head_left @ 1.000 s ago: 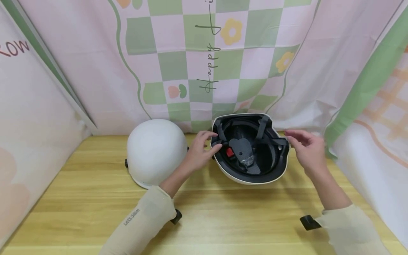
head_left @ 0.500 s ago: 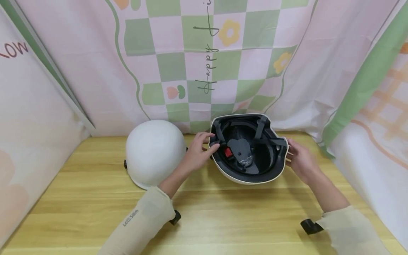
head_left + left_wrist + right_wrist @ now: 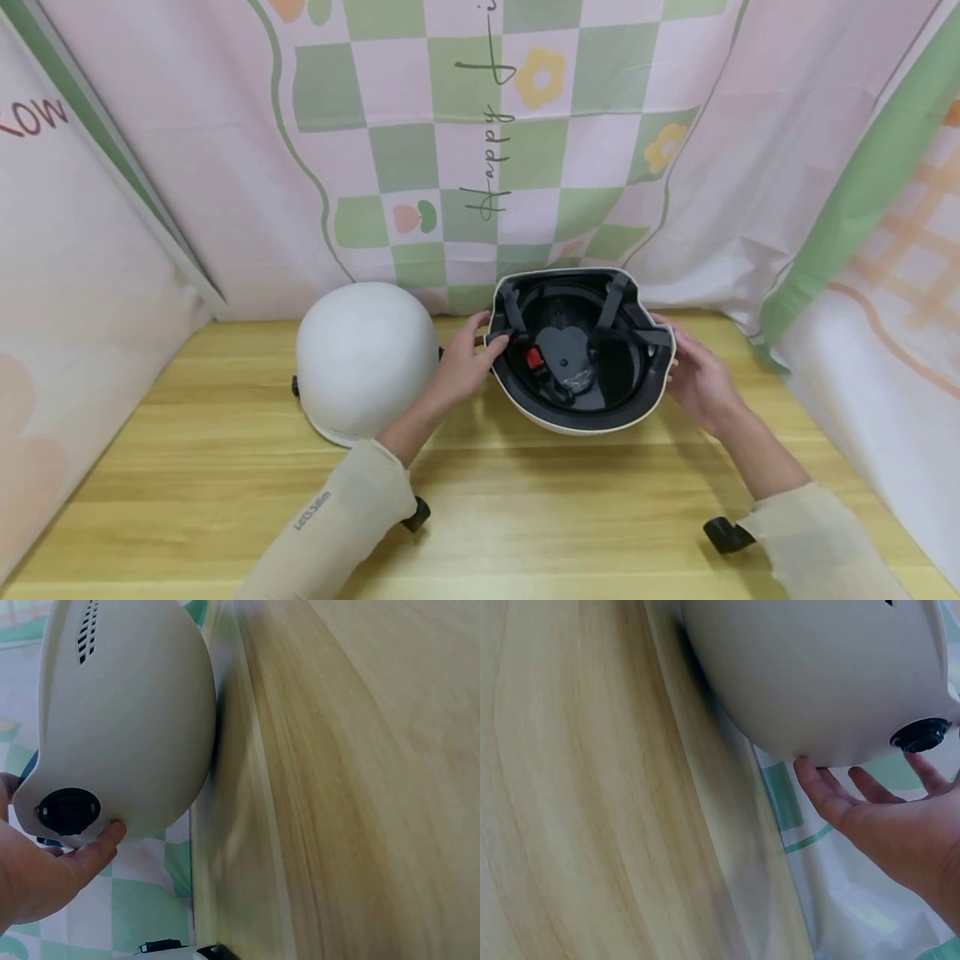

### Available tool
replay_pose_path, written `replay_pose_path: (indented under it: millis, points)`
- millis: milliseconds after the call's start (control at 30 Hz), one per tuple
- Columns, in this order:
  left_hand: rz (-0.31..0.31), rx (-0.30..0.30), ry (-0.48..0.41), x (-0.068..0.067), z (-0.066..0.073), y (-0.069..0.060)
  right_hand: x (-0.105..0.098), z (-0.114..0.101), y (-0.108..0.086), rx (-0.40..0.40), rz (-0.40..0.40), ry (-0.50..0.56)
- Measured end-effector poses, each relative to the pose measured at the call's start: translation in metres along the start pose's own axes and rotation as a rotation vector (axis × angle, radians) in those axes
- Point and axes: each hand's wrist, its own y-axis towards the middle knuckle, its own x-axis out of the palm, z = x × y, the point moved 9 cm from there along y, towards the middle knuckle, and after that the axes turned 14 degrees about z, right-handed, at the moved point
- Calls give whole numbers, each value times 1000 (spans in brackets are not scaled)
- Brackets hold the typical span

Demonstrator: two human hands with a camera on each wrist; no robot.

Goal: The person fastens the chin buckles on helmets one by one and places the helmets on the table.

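Note:
A white helmet (image 3: 588, 422) rests upside down on the table, its black lining, straps and red buckle (image 3: 534, 358) facing up. My left hand (image 3: 467, 362) grips its left rim, thumb on the edge and fingers outside. In the left wrist view that hand (image 3: 56, 870) lies by a round black side knob (image 3: 69, 811). My right hand (image 3: 701, 379) holds the helmet's right side. The right wrist view shows spread fingertips of this hand (image 3: 889, 817) against the shell, near another black knob (image 3: 921, 735); the thumb is mostly hidden.
A second white helmet (image 3: 366, 358) stands dome up on the left, close beside my left forearm. The wooden table (image 3: 555, 517) ends at a patterned cloth (image 3: 412, 158) behind both helmets. Cloth walls also hang at left and right.
My right hand has moved in from the rim's right edge to hold the helmet's side. The helmet has shifted slightly left, and my left thumb has moved with its rim.

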Motion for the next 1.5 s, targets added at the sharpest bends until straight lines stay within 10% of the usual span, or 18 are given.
replay_pose_path:
  millis: [300, 700, 967, 1267, 1500]
  points:
    - [-4, -63, -18, -1, -5, 2, 10, -4, -2, -46, -72, -1]
    - [-22, -266, -315, 12, -24, -2, 15, -18, 4, -195, 37, -73]
    - [-168, -361, -488, 28, -29, -7, 16, -34, 6, -305, 107, -85]
    - [-262, -339, -416, 40, -39, -9, 19, -51, 9, -416, 248, -195]
    - [-156, -320, -305, 36, -44, -6, 29, -53, 8, -498, 202, -328]
